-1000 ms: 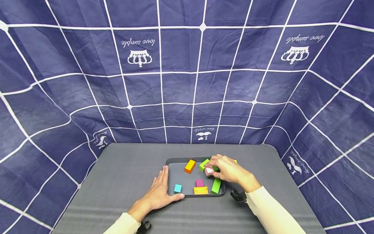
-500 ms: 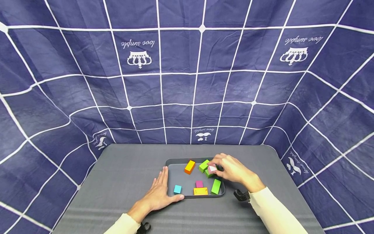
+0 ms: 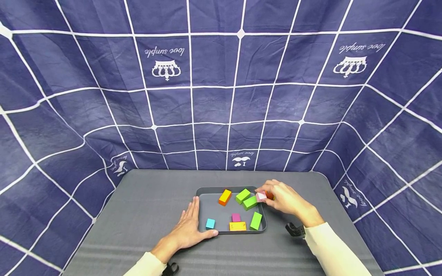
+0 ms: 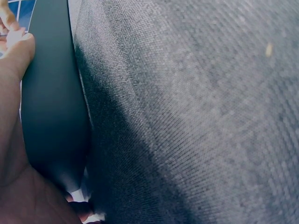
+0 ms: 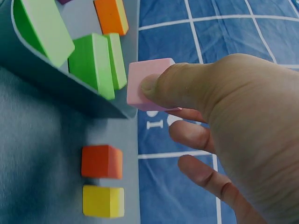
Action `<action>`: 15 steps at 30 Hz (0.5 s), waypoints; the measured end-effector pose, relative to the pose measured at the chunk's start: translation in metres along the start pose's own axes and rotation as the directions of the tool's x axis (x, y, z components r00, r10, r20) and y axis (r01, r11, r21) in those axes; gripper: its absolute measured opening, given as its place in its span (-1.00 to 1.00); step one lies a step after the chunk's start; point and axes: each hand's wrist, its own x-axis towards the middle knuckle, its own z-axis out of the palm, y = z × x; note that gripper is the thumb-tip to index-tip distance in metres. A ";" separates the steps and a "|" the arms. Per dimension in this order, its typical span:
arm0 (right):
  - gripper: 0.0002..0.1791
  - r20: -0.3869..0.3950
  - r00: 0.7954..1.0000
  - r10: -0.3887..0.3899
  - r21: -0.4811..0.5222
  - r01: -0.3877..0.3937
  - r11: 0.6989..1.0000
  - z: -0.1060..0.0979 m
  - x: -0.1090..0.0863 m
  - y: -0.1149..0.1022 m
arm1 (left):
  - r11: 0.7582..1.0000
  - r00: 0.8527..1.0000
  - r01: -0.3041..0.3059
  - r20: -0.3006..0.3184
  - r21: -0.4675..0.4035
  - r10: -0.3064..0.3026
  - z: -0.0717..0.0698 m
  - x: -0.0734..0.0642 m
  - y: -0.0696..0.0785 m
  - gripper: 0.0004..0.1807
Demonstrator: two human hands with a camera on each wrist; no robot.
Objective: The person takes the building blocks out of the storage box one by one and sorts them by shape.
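My right hand [image 3: 284, 199] pinches a pink cube [image 3: 261, 197] between thumb and fingers, above the right rim of a grey tray [image 3: 214, 203]. The right wrist view shows the thumb across the near face of the pink cube [image 5: 145, 70], with the lower fingers apart from it. Straight-fingered, my left hand [image 3: 186, 226] lies along the tray's left side, its thumb at the front rim. In the left wrist view the left thumb [image 4: 18, 53] lies by the dark tray wall [image 4: 56, 93].
Inside the tray are green blocks [image 3: 256, 221], an orange block [image 3: 225, 197], a magenta cube [image 3: 236, 217], a yellow-orange block [image 3: 237, 226] and a cyan cube [image 3: 210, 224]. A red cube [image 5: 96, 161] and a yellow cube [image 5: 98, 201] sit on the table right of the tray.
My right hand has moved right with the pink cube, from over the green blocks to the tray's right rim. My left hand stays in place.
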 end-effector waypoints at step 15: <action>-0.50 -0.043 0.995 0.090 0.001 -0.090 0.996 -0.013 -0.021 0.030 | 1.000 1.000 -0.006 -0.006 0.009 0.006 0.001 0.000 0.000 0.70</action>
